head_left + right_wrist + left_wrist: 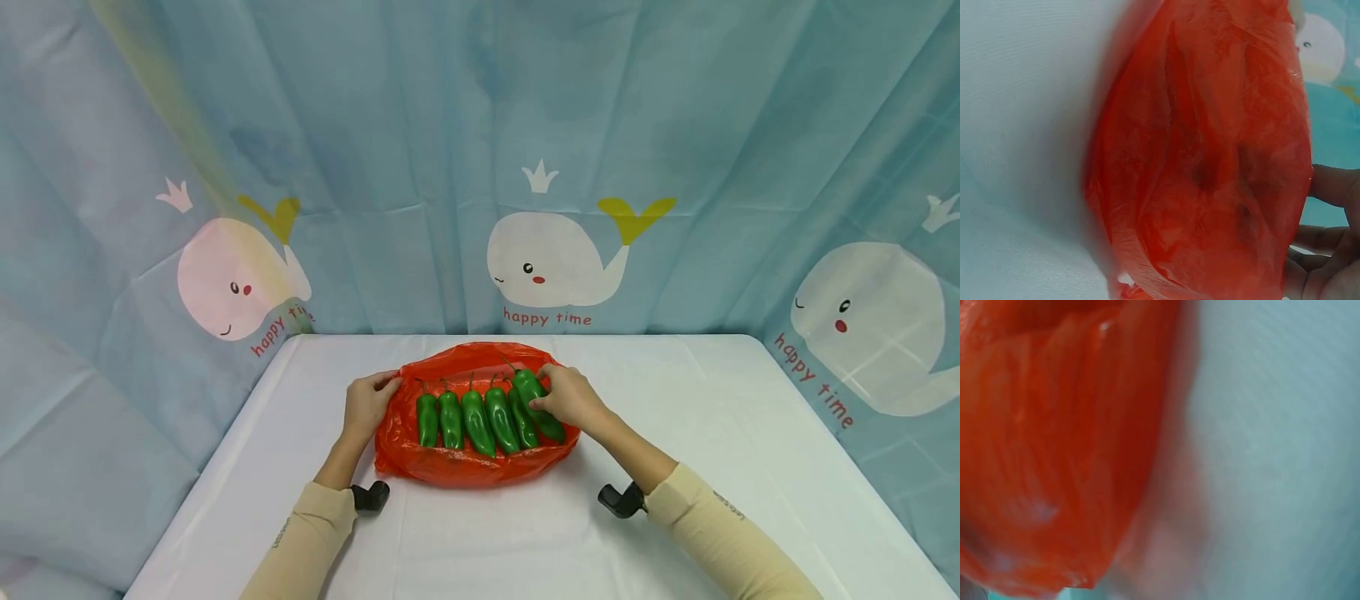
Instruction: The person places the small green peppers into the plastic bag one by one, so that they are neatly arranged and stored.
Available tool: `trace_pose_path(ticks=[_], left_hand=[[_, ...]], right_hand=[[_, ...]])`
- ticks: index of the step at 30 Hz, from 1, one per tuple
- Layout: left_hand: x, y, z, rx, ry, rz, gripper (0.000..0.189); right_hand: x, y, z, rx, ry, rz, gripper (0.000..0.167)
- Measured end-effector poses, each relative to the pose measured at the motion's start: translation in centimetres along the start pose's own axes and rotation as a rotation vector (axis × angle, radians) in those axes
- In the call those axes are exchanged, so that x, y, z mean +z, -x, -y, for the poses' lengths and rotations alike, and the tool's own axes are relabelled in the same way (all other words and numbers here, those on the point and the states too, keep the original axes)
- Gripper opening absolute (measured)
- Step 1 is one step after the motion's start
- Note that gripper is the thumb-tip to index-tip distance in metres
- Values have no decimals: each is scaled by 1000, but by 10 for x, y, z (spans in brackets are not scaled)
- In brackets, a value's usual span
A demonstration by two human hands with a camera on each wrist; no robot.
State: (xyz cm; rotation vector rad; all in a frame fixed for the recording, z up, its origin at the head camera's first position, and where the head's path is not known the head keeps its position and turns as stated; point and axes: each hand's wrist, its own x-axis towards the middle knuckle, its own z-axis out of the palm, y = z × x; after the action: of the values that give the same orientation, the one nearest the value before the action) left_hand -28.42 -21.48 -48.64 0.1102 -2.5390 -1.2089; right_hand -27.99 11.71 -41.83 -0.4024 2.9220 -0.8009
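A red plastic bag (pixel 472 473) lies with its mouth spread wide on the white table. Inside it, several long green peppers (pixel 452 421) sit side by side, stems toward the far side. My left hand (pixel 366 408) pinches the bag's rim at its far left. At the right end, my right hand (pixel 576 402) grips a green pepper (pixel 529 387) between thumb and fingers; this one slants over its neighbour. The bag's side (pixel 1054 444) fills much of the left wrist view. In the right wrist view the bag wall (pixel 1210 156) hides the peppers, with fingers (pixel 1325 237) behind its edge.
The white table (pixel 675 467) spreads out around the bag. A pale blue curtain (pixel 405 167) with printed whales hangs along the back and both sides. Black wrist devices (pixel 621 502) sit at both sleeve cuffs.
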Motion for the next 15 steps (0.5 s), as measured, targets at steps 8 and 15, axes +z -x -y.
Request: trace_pose_path(ticks=[8, 15], left_hand=[[0, 0, 1, -1, 0, -5, 27], [1, -1, 3, 6, -1, -10, 26]], right_hand=[[4, 0, 1, 10, 72, 10, 43], [7, -2, 6, 3, 192, 7, 40]])
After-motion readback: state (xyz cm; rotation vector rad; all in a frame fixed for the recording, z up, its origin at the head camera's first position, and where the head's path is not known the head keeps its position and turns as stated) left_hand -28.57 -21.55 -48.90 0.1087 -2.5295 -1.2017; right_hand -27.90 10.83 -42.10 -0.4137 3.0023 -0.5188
